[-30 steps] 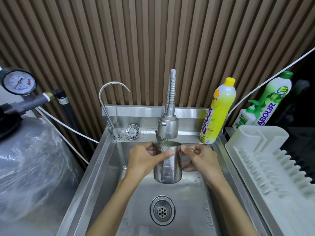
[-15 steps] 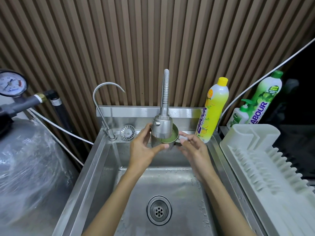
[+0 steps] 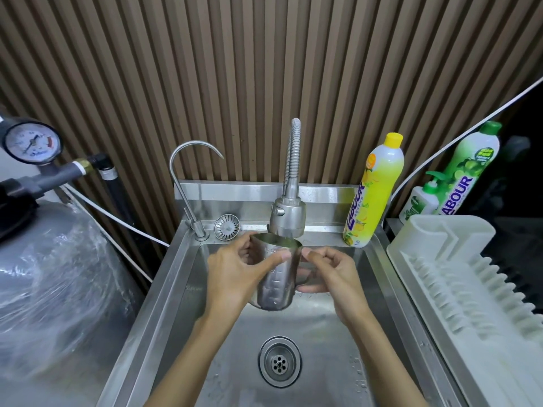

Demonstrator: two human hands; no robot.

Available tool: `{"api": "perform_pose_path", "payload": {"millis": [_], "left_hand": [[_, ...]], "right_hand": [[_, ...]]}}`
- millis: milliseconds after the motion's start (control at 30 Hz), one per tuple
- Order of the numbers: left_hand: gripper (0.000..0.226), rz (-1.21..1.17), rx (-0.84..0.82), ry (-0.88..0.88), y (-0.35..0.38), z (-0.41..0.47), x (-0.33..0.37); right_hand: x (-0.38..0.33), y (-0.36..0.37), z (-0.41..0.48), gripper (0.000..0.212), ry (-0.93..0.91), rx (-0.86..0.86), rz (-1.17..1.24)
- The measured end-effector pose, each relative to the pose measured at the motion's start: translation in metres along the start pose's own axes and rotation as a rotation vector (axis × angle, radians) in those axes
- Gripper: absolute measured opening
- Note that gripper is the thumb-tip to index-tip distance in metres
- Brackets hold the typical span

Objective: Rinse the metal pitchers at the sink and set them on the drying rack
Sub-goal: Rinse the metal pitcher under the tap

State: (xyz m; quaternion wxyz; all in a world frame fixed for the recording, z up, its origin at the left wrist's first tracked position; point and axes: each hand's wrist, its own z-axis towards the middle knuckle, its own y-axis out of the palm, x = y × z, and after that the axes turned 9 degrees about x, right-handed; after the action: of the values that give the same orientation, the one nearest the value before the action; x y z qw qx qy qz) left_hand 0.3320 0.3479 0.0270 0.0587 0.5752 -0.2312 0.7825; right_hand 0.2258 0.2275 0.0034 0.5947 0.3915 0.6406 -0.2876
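Observation:
A steel pitcher [image 3: 277, 284] with measuring marks on its side is held upright over the sink basin [image 3: 317, 327], its mouth just under the flexible spray faucet head [image 3: 287, 217]. My left hand [image 3: 235, 276] wraps the pitcher's body, thumb across the front. On the pitcher's right side my right hand [image 3: 329, 274] grips the handle, which its fingers mostly hide. A white plastic drying rack [image 3: 458, 277] stands on the counter right of the sink, holding nothing.
The drain [image 3: 279, 361] is open in the basin floor. A thin gooseneck tap [image 3: 188, 183] and a loose strainer [image 3: 226, 227] sit on the back ledge. A yellow detergent bottle [image 3: 373, 192] and green bottles [image 3: 467, 171] stand back right. A wrapped tank [image 3: 55, 283] is at left.
The pitcher was lifted and tilted up against the faucet head half a second ago; now it is lowered and upright again, with both hands still on it.

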Motion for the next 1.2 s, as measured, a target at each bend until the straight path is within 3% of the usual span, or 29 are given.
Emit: {"api": "perform_pose_path", "payload": {"millis": [167,333,433,567,733,833,1000,1200], "left_hand": [[0.022,-0.19,-0.217,-0.182,0.008,0.002,-0.008],[0.037,-0.358,-0.405,-0.251,0.014,-0.003,-0.016],[0.048,-0.474,-0.36,-0.246,0.022,-0.007,-0.014],[0.066,-0.543,-0.217,-0.149,0.028,-0.001,-0.011],[0.063,-0.378,-0.074,0.072,0.026,0.007,-0.007],[0.061,-0.243,-0.004,0.137,0.017,0.006,-0.005],[0.065,-0.057,0.083,0.086,0.011,0.004,-0.008],[0.048,-0.21,-0.15,-0.227,0.004,0.011,-0.023]], "right_hand": [[-0.03,-0.012,-0.006,0.026,-0.123,0.136,-0.335],[-0.044,-0.017,-0.015,0.029,-0.37,0.189,-0.634],[-0.044,-0.017,-0.017,0.028,-0.421,0.157,-0.544],[-0.032,-0.013,-0.008,0.022,-0.36,0.06,-0.218],[-0.015,0.002,0.01,0.019,-0.116,-0.074,0.2],[-0.008,0.008,0.014,0.022,0.013,-0.15,0.327],[0.003,0.017,0.009,0.022,0.104,-0.085,0.218],[0.002,0.019,0.009,0.025,0.033,0.143,-0.093]]}}
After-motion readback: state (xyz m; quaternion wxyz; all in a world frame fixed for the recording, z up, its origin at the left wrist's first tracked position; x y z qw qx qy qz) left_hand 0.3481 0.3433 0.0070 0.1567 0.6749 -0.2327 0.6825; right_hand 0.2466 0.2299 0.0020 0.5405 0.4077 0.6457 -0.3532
